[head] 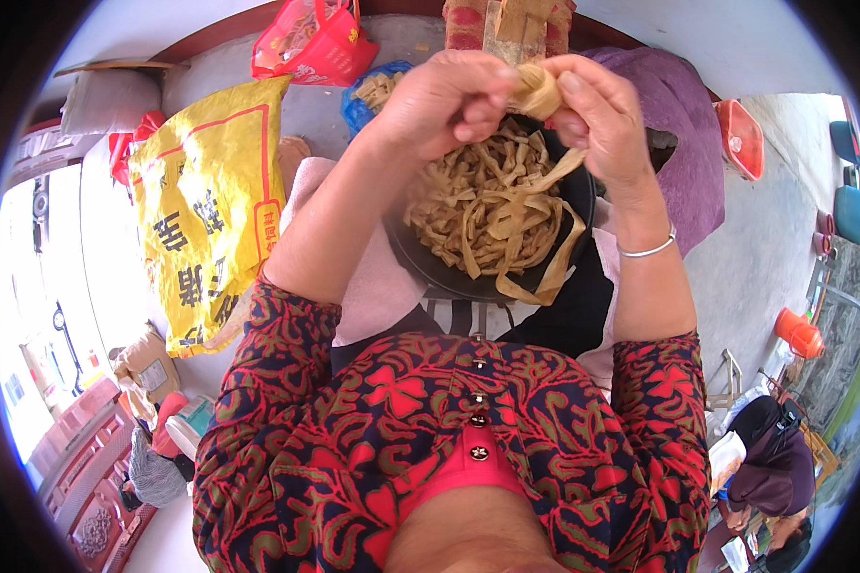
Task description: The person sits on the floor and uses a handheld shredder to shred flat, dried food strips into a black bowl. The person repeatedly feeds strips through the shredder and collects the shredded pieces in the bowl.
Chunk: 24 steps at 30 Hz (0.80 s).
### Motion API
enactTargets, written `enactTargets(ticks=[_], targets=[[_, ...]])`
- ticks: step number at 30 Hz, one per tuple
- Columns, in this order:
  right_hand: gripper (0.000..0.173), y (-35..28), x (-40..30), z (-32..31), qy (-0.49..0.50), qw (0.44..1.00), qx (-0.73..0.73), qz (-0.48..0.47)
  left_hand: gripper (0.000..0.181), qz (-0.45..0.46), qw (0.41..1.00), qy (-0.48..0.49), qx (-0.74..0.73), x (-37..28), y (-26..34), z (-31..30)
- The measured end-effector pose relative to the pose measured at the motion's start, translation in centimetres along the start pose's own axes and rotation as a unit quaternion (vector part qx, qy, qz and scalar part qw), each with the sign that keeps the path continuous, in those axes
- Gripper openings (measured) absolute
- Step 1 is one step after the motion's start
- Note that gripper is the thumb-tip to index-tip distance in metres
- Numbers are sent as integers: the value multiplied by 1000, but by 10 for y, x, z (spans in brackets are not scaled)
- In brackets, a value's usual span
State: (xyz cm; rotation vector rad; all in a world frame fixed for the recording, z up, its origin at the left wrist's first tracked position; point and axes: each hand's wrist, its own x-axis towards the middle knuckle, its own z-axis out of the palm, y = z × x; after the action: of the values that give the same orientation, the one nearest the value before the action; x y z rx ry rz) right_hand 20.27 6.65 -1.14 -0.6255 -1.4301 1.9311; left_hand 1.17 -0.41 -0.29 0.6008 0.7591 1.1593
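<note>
My left hand (466, 100) and my right hand (598, 107) meet over the far edge of a dark round basin. Between their fingers is a bundle of pale tan plant-like strips (539, 92), pinched from both sides. One loose strip (555, 175) trails from below my right hand down towards the basin. The dark basin (430, 276) rests at my lap and holds a heap of short, knotted-looking tan pieces (466, 208), with longer flat strips lying over its right side and rim. Just beyond my hands stands a wooden block (519, 32) on a patterned red and tan surface.
A yellow printed sack (208, 215) stands at left, a red bag (315, 43) and a blue plastic bag of tan pieces (358, 107) beyond. Purple cloth (688, 157) and a red basket (742, 140) lie right. Another person (774, 465) sits at lower right.
</note>
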Motion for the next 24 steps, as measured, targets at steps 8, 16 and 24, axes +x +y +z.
enactTargets(ticks=[8,16,24], targets=[[14,-9,-7,-23,-10,996,-72,-52,29,58,965,-73,244,-9,22,-17],[17,1,-2,-2,-14,969,-238,-57,26,176,664,-11,726,-7,0,10],[20,10,31,-31,37,942,-323,-85,22,192,652,103,726,29,4,-24]])
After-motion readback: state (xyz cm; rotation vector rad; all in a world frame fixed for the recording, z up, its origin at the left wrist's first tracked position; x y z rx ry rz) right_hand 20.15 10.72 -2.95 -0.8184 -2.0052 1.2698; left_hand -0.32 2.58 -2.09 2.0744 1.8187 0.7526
